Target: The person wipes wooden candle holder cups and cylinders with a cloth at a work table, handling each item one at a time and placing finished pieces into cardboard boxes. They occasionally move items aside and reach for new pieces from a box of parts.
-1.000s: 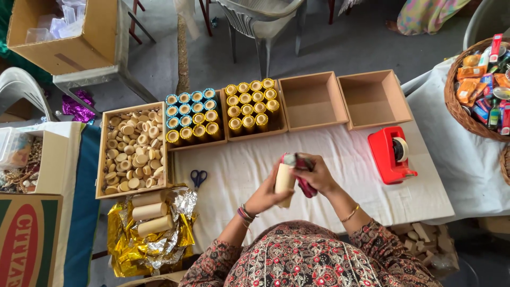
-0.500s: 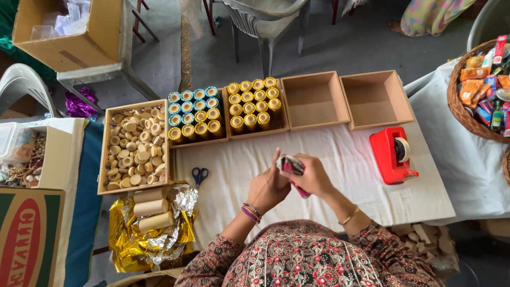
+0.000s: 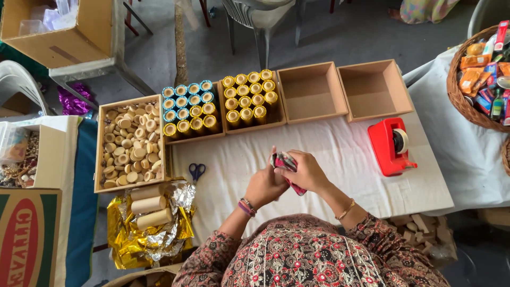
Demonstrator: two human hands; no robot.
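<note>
1. The dress (image 3: 313, 255) is dark maroon, patterned all over with small flowers and paisley.
2. The left hand (image 3: 265, 186) has beaded bracelets (image 3: 246, 206) at the wrist.
3. The right hand (image 3: 307, 172) has a thin gold bangle (image 3: 346, 209).

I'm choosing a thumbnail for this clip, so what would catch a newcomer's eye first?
Probably the left hand and right hand, together at the centre of the white table, clasping a red patterned wrapped piece. Next, the trays of gold-wrapped tubes behind them, and the red tape dispenser to the right.

Both forearms are reaching forward, wrists bent inward; the left hand (image 3: 264, 186) and right hand (image 3: 307, 171) are pressing together, fingers curled.
</note>
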